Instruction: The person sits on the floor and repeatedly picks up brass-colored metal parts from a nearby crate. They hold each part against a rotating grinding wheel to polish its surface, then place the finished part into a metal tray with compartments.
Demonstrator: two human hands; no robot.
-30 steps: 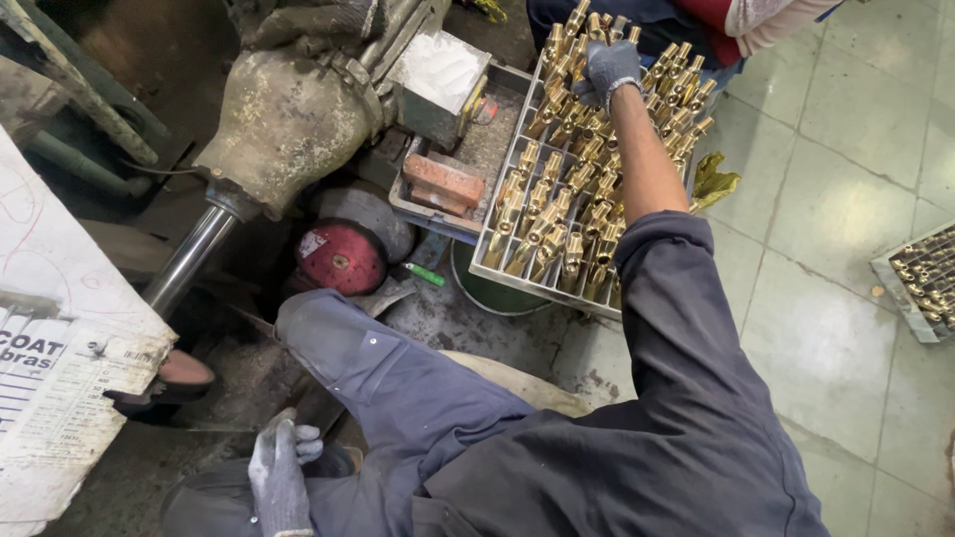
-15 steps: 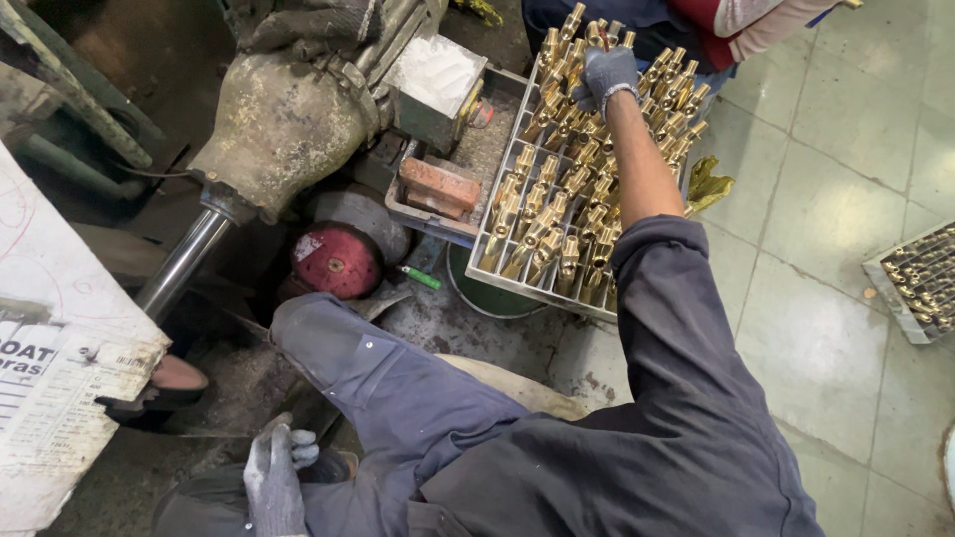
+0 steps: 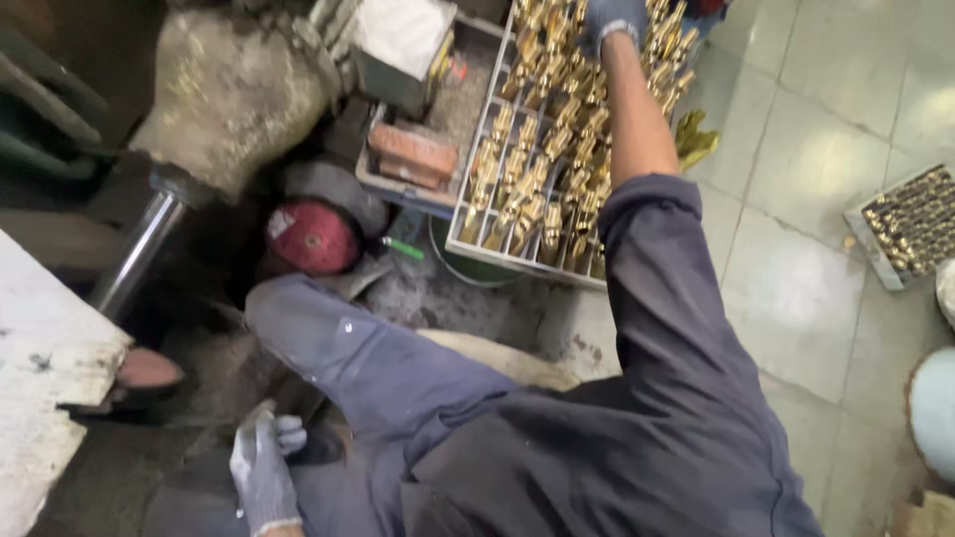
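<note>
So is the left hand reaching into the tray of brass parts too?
No, the left hand sits low beside the person's leg, while only the right hand reaches over the tray of brass parts.

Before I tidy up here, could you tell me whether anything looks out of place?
One yellow glove lies loose on the floor tiles beside the grey tray of brass fittings, under the right hand's forearm; grit covers the ground nearby.

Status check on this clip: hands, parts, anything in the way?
Right hand gloved, down on brass fittings in grey tray; grip unclear. Left hand gloved, empty, low by the knee. Nothing blocks the tray.
</note>
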